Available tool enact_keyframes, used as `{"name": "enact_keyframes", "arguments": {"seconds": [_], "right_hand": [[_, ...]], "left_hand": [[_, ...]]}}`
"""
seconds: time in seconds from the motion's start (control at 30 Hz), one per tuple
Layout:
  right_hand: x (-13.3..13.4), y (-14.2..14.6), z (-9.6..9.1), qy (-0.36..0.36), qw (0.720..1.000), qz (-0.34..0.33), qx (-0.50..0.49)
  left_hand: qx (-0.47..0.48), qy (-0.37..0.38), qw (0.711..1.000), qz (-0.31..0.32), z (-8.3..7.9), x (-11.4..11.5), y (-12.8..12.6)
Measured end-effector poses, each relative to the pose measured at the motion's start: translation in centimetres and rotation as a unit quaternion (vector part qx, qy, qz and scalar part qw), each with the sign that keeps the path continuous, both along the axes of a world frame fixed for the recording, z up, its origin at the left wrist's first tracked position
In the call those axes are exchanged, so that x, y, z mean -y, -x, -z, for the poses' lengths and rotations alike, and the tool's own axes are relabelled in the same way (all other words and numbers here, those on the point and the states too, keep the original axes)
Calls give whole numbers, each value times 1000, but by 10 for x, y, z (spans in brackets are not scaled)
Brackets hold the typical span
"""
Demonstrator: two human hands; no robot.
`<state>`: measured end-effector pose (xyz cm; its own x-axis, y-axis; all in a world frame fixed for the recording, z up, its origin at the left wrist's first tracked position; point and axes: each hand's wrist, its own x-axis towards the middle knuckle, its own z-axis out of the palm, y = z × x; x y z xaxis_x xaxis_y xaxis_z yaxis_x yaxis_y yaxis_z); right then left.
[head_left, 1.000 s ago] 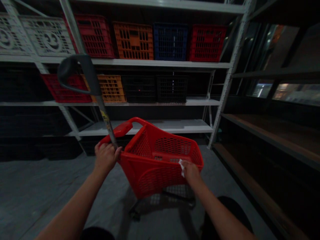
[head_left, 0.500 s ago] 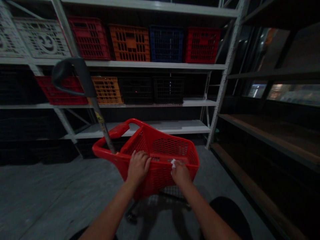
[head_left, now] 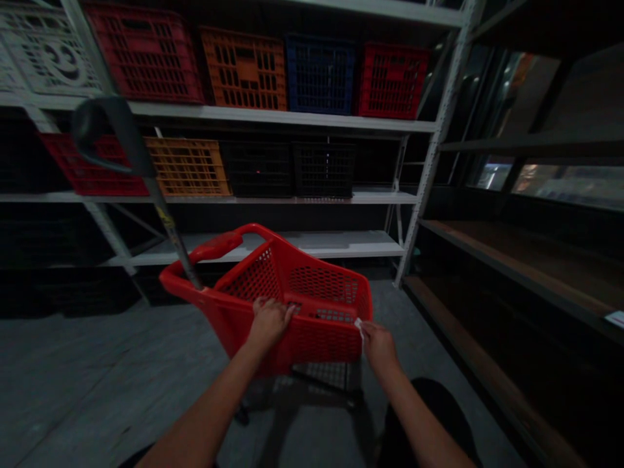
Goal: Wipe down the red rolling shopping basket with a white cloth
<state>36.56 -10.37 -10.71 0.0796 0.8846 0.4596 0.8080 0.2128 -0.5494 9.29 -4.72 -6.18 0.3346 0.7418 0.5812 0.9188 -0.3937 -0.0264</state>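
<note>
A red plastic shopping cart (head_left: 322, 341) stands in front of me, its perforated basket turned with the front end to the right. My left hand (head_left: 270, 323) is closed over the near rim, fingertips curled to the inside. Beside the front corner, my right hand (head_left: 380, 344) pinches a small white wipe (head_left: 359, 326) that touches the rim. It could be paper or cloth; I cannot tell which. From the handle end rises a grey pole (head_left: 168, 224) with a dark looped grip (head_left: 114, 140) on top.
A white metal shelf (head_left: 336, 244) runs behind the cart. On it sit a red crate (head_left: 394, 81), a blue crate (head_left: 320, 75), an orange crate (head_left: 244, 68) and several others. Dark wooden shelves (head_left: 511, 253) stand close on the right. The floor (head_left: 88, 383) is grey concrete.
My right hand has slid the white wipe rightward along the rim to the front corner. My left hand keeps its hold. The cart appears slightly further left in view.
</note>
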Motion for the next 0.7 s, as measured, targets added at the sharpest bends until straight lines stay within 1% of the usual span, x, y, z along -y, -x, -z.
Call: {"name": "enact_keyframes", "arguments": {"seconds": [0.13,0.2,0.23,0.3,0.37,0.4,0.47,0.53,0.57,0.63,0.7], "right_hand": [[-4,49,0,-31,998,-55,30],[-4,63,2,-48,995,-80,32],[-2,64,4,-58,993,-95,32],[4,55,7,-76,988,-128,30],[10,36,9,-82,986,-141,28],[12,25,9,-78,988,-134,24],[14,6,7,-69,993,-95,8],[14,-2,4,-77,995,-53,-25],[15,-2,3,-85,994,-44,-46],[18,6,3,-97,991,-55,-80],[22,19,6,-93,987,-86,-102]], "left_hand": [[-2,1,1000,-7,1,-3,9],[-8,1,1000,-8,1,-3,17],[-12,1,1000,-9,1,-3,22],[-21,6,1000,-9,1,-2,32],[-27,13,1000,-6,0,-2,42],[-29,18,999,-5,-1,-1,45],[-24,19,999,-13,-3,1,47],[-12,9,999,-31,-5,6,39],[-5,2,999,-37,-5,9,31],[8,-5,1000,-29,-3,19,5],[30,2,1000,5,3,30,-28]]}}
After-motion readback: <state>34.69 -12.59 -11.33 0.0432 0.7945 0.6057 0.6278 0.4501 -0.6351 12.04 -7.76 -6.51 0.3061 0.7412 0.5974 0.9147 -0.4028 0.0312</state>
